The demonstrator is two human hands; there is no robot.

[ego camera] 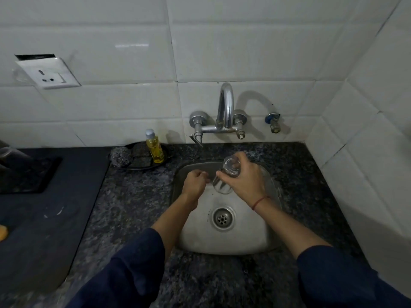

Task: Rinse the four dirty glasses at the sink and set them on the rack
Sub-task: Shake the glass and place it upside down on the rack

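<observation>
Over the steel sink [224,243] my right hand [243,182] grips a clear glass [226,174], tilted with its base up and toward the wall and its mouth down toward the basin. My left hand [195,185] is beside the glass's mouth with its fingers curled, its fingertips at the rim; whether they reach inside the glass is hidden. The chrome tap [225,107] rises from the wall behind the sink. I cannot make out a stream of water.
A yellow soap bottle [154,150] stands with scrub pads [123,155] on a black dish left of the tap. A dark mat [24,174] lies on the counter's far left. A tiled wall closes in on the right. A socket [47,72] is on the back wall.
</observation>
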